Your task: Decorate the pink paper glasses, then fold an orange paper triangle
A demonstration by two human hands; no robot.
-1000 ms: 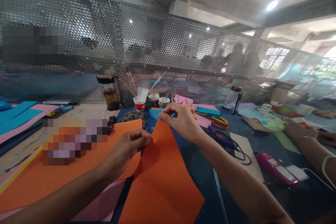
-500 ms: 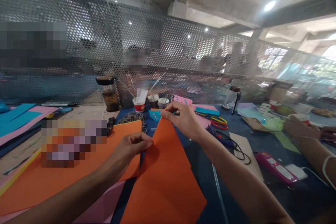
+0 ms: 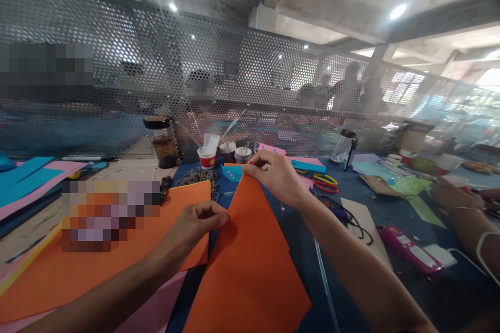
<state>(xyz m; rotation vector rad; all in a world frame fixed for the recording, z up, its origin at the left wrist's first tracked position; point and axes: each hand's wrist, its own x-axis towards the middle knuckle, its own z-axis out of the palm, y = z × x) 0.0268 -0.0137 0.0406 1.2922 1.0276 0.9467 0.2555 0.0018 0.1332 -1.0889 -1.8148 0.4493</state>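
Observation:
Folded orange paper [image 3: 250,260] narrows to a point at its far end and widens toward me. My right hand [image 3: 275,177] pinches that far tip between thumb and fingers. Along the paper's left edge, my left hand [image 3: 203,221] is closed in a pinch on the rim. More orange sheets [image 3: 152,260] lie flat under my left forearm, with pink paper [image 3: 156,299] beneath them. Just beyond the tip sits a small blue paper piece [image 3: 231,173] with pink dots.
Paper cups [image 3: 207,157] and a lidded jar [image 3: 162,145] stand before the perforated metal screen [image 3: 250,78]. Scissors [image 3: 326,183], a dark cord [image 3: 361,229] and a magenta power strip [image 3: 410,250] lie to the right. Another person's hand [image 3: 455,195] is at far right.
Both hands keep their pinches on the orange paper. The paper and my right hand have shifted very slightly to the right.

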